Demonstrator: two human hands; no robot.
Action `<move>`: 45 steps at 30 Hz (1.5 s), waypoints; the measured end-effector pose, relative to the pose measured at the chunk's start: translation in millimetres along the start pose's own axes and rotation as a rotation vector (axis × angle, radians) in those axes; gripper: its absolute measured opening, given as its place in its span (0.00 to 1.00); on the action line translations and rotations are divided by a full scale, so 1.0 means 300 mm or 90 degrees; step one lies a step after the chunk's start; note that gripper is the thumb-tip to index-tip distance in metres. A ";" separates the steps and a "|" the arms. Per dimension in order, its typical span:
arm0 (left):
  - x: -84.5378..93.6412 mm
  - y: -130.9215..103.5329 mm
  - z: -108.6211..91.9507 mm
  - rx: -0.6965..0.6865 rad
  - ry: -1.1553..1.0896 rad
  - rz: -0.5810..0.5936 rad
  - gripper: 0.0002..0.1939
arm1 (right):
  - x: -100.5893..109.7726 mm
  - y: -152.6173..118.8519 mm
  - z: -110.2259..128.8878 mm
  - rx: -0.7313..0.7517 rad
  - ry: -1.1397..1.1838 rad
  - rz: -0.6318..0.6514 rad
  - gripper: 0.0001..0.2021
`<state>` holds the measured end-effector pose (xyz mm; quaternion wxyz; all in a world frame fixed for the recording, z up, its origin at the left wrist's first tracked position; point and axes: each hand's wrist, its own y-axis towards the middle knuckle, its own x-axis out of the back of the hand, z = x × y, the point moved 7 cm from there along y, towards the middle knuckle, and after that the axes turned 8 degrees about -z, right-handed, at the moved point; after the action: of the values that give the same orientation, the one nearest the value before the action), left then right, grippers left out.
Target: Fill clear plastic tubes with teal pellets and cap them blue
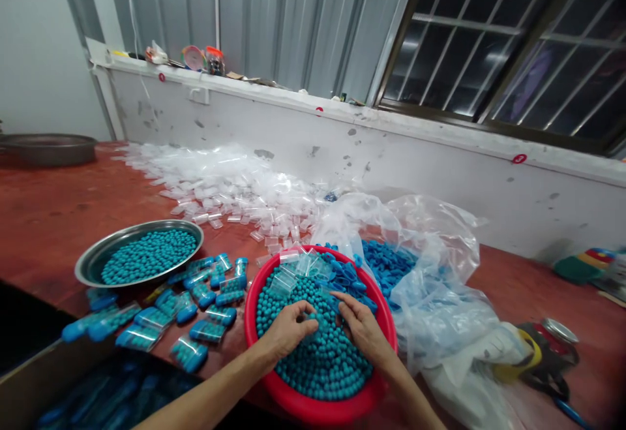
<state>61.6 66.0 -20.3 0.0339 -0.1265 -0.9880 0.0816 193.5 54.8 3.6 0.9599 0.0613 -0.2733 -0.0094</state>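
Note:
A red basin holds teal beads, with clear plastic tubes and blue caps lying on them toward the far side. Over the beads on the left, my left hand is curled, thumb and index finger near each other; whatever lies between them is too small to make out. My right hand is over the right part of the basin beside the blue caps, fingers bent downward and partly hidden, and I cannot make out what they hold.
Left of the basin lie filled tubes and a metal dish of beads. Clear tubes are heaped behind. At right are a plastic bag, loose blue caps and a tape roll. An open box stands at lower left.

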 end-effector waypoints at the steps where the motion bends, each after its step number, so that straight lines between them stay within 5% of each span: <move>1: -0.001 -0.001 -0.010 -0.030 0.018 -0.012 0.08 | -0.004 -0.005 0.012 -0.010 0.033 0.004 0.17; 6: -0.037 -0.026 0.008 0.035 -0.048 0.060 0.14 | 0.009 -0.032 0.060 0.086 -0.060 0.000 0.12; 13: -0.025 -0.034 0.027 0.093 -0.113 0.048 0.20 | 0.010 -0.058 -0.027 -0.054 0.058 0.080 0.16; 20: -0.044 -0.039 0.031 0.095 -0.094 0.043 0.18 | 0.038 -0.017 -0.006 -0.049 0.071 -0.018 0.16; 25: -0.047 -0.041 0.037 0.076 -0.061 0.030 0.14 | -0.012 -0.055 0.064 0.142 -0.176 0.027 0.16; 29: -0.039 -0.037 0.046 0.071 -0.062 0.031 0.15 | 0.000 -0.087 0.053 0.165 -0.323 0.073 0.20; 36: -0.050 -0.042 0.031 0.061 -0.142 0.084 0.16 | 0.075 -0.059 -0.023 0.039 -0.119 0.024 0.17; 45: -0.054 -0.043 0.016 -0.016 -0.111 0.076 0.22 | -0.009 -0.057 0.135 0.109 -0.055 0.008 0.15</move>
<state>73.7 48.8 -23.4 -0.0585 -0.1784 -0.9788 0.0821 170.2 33.3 34.2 0.9385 0.1405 -0.3150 0.0175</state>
